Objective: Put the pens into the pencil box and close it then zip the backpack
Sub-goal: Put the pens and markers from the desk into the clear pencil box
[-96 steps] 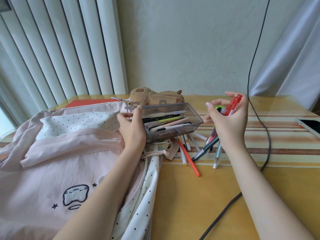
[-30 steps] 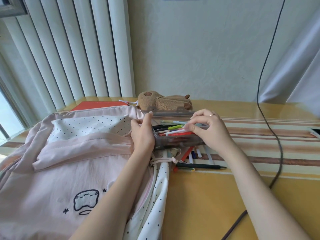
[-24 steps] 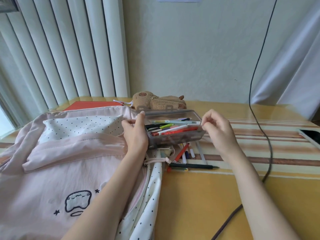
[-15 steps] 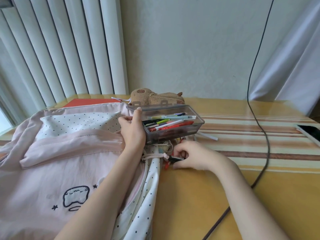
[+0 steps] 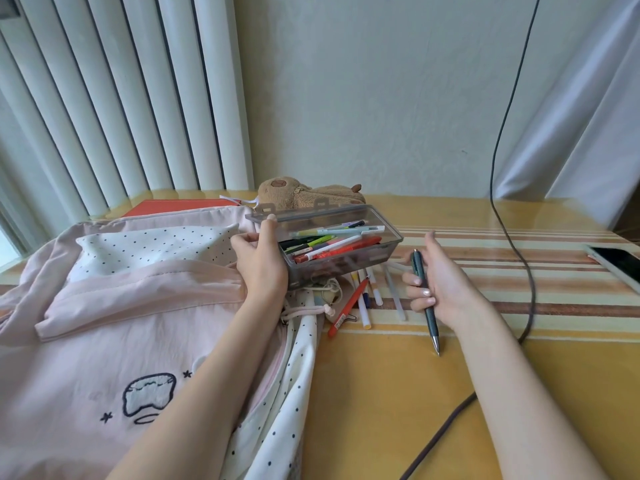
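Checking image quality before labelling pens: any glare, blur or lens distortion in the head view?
Head view: wide-angle bowing bends the blinds; window light from the left leaves a glossy sheen on the table near the wall; the pencil box, the pen in the right hand, and the left hand look sharp.

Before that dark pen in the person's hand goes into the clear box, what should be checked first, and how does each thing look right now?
1. Dark pen firmly gripped by the right hand: ok, fingers wrap its barrel.
2. Pencil box steadied: ok, the left hand holds its near end.
3. Box open on top: ok, no lid covers the pens inside.
4. Room left in the box: cannot tell for sure; it already looks fairly full.
5. All pens collected: not ok, an orange pen and several others lie on the table below the box.
6. Backpack zipped: not ok, its side gapes open.
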